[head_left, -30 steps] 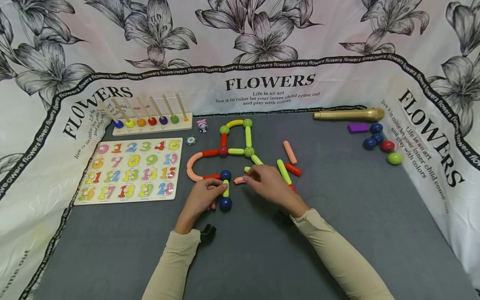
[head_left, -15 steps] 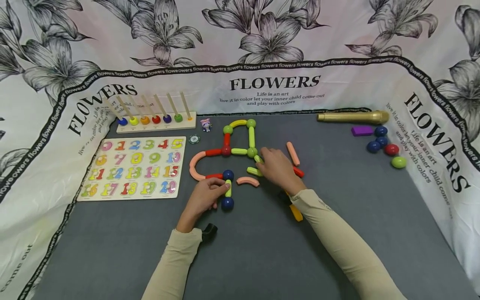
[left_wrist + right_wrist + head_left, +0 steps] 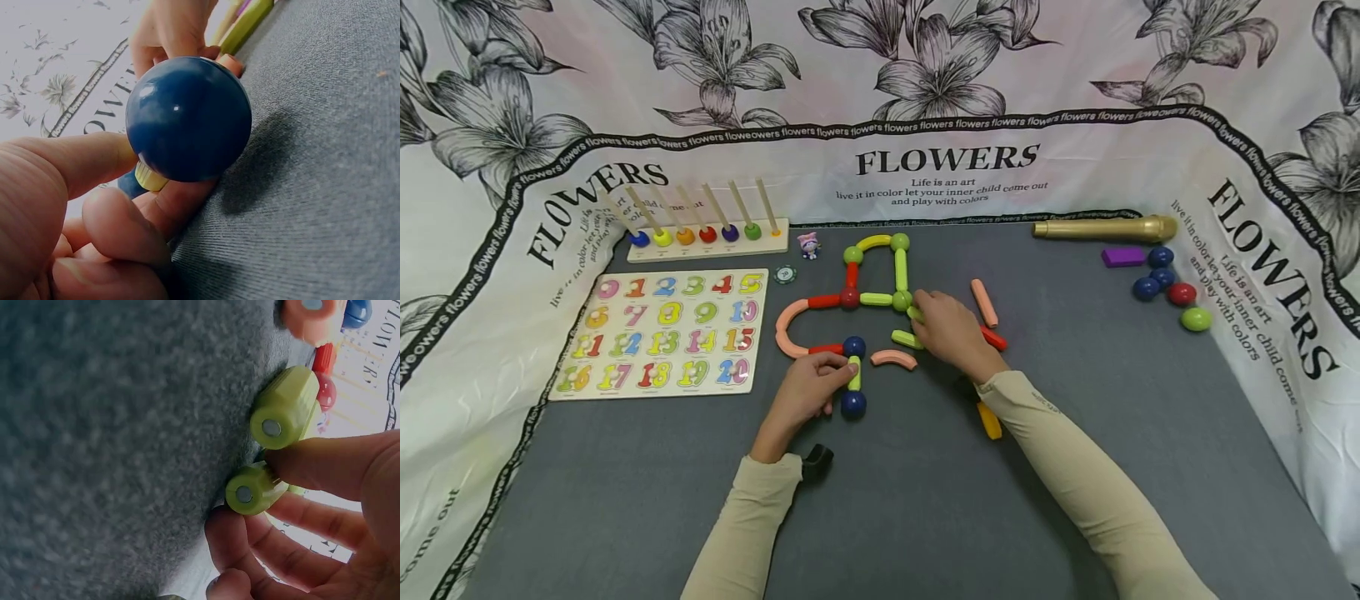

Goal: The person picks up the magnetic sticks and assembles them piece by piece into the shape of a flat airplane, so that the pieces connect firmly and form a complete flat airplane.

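Note:
My left hand (image 3: 808, 387) pinches a short green magnetic stick (image 3: 854, 375) standing between two blue balls, the upper one (image 3: 853, 347) and the lower one (image 3: 853, 404). In the left wrist view a blue ball (image 3: 187, 119) covers much of that stick. Between thumb and fingers, my right hand (image 3: 951, 329) holds another green stick (image 3: 247, 490), whose far end meets a green ball (image 3: 902, 301). A loose green stick (image 3: 907, 339) lies beside my right thumb. The curved peach piece (image 3: 894, 359) rests between the hands. Red, green and yellow parts (image 3: 876, 242) form a linked frame above.
Loose pieces lie right of my right hand: a peach stick (image 3: 984, 303), a red stick (image 3: 995, 338) and a yellow piece (image 3: 990, 421). Left are a number board (image 3: 662, 335) and a peg stand (image 3: 707, 247). Far right: a gold microphone (image 3: 1105, 229), purple block (image 3: 1124, 257), several balls.
My right hand has let go of the curved peach piece and moved up to the green stick at the green ball. The left hand keeps its grip in place.

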The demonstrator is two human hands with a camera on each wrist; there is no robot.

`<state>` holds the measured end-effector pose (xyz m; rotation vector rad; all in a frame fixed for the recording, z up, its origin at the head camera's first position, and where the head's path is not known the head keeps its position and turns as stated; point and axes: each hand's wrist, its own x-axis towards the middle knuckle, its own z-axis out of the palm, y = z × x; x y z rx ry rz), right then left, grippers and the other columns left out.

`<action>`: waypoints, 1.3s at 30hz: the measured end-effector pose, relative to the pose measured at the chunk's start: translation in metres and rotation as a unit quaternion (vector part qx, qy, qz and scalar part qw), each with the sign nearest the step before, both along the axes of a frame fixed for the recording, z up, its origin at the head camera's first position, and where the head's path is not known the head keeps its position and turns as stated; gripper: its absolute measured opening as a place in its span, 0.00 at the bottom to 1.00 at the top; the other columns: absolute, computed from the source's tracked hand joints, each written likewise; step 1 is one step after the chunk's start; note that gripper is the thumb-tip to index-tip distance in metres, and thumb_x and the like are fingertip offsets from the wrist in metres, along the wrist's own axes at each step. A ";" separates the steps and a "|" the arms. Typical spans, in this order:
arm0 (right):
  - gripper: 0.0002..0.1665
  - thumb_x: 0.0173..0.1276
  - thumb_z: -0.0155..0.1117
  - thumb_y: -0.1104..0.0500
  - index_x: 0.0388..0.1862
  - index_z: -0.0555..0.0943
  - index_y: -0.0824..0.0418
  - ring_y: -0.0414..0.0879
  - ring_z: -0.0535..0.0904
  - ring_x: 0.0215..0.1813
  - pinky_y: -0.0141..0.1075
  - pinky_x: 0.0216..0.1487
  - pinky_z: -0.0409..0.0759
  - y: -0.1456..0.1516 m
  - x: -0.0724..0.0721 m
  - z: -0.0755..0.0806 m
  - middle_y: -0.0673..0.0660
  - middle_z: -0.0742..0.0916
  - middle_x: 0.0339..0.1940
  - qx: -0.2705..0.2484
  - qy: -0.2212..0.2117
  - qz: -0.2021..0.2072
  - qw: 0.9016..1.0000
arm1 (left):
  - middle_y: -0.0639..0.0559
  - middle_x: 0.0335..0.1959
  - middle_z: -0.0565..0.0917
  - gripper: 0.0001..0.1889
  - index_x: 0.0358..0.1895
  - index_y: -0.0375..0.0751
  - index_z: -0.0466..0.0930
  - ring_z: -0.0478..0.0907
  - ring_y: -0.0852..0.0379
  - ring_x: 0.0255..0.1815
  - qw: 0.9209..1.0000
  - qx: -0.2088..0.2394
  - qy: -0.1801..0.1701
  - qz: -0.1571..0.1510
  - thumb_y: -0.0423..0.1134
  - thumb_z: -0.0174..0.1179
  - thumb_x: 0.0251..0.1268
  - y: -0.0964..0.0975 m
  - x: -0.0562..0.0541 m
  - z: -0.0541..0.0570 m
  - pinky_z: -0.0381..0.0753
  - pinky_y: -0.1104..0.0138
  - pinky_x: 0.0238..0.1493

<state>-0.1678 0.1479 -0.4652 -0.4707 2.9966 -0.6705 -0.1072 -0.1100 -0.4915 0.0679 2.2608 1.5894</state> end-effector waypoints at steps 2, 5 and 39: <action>0.14 0.76 0.65 0.66 0.57 0.82 0.68 0.56 0.80 0.37 0.49 0.38 0.80 0.001 -0.002 0.001 0.65 0.85 0.41 0.006 0.003 0.009 1.000 | 0.52 0.21 0.77 0.20 0.58 0.33 0.84 0.71 0.57 0.14 1.000 -0.002 0.000 -0.001 0.47 0.67 0.77 0.000 -0.001 0.000 0.71 0.67 0.21; 0.16 0.74 0.64 0.68 0.58 0.84 0.69 0.57 0.80 0.39 0.50 0.42 0.81 0.004 -0.003 0.000 0.66 0.86 0.43 0.014 0.007 0.023 1.000 | 0.51 0.21 0.78 0.20 0.58 0.34 0.84 0.71 0.57 0.14 1.000 -0.004 -0.007 0.002 0.47 0.67 0.77 0.000 -0.001 0.000 0.72 0.67 0.21; 0.05 0.78 0.70 0.62 0.44 0.88 0.64 0.55 0.77 0.41 0.47 0.48 0.79 -0.017 0.045 0.000 0.60 0.82 0.37 0.091 0.074 0.177 0.977 | 0.52 0.22 0.81 0.19 0.58 0.34 0.84 0.72 0.58 0.14 1.000 0.004 -0.014 0.008 0.46 0.67 0.76 0.000 -0.002 0.000 0.69 0.68 0.19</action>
